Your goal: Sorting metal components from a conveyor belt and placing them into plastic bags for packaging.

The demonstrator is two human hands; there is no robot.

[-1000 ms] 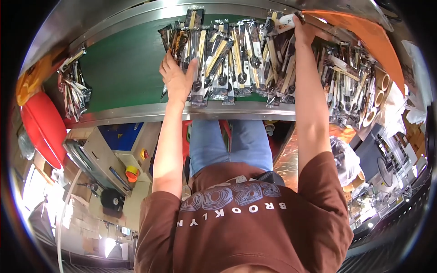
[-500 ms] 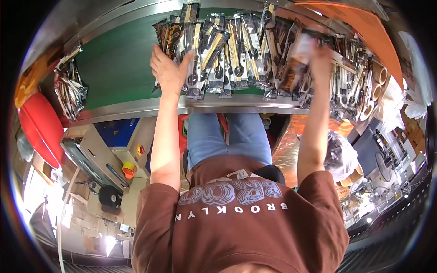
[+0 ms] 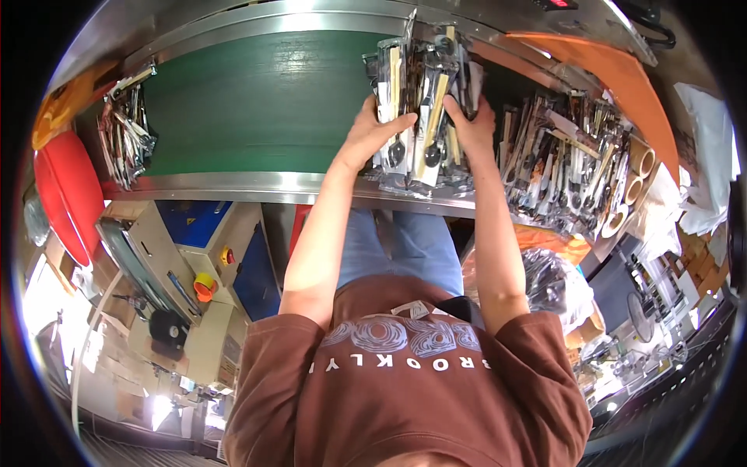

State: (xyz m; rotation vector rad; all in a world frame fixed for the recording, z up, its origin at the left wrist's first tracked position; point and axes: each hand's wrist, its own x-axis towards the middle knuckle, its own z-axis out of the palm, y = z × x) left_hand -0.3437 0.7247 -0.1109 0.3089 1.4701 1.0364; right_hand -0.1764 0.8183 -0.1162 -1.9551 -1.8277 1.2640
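Note:
A thick, upright bunch of wrapped cutlery packets point(image 3: 428, 132) stands at the front edge of the green conveyor belt point(image 3: 233, 109). Each clear wrapper shows pale wooden chopsticks and a black spoon. My left hand point(image 3: 375, 134) presses the bunch from its left side, thumb across the front and fingers behind. My right hand point(image 3: 473, 131) grips the right side likewise, its thumb over the front packets. The fingertips of both hands are mostly hidden behind the wrappers.
A large pile of similar packets point(image 3: 572, 156) lies to the right, beside cardboard tubes point(image 3: 616, 220) and an orange panel point(image 3: 622, 74). A smaller heap point(image 3: 126, 132) rests at the belt's left end, near a red rounded object point(image 3: 68, 198). A metal rail point(image 3: 249, 185) runs along the front.
My left hand has moved right, and the spread row of packets is now gathered into a tight bunch. My right hand has come left from the pile to the bunch's right side.

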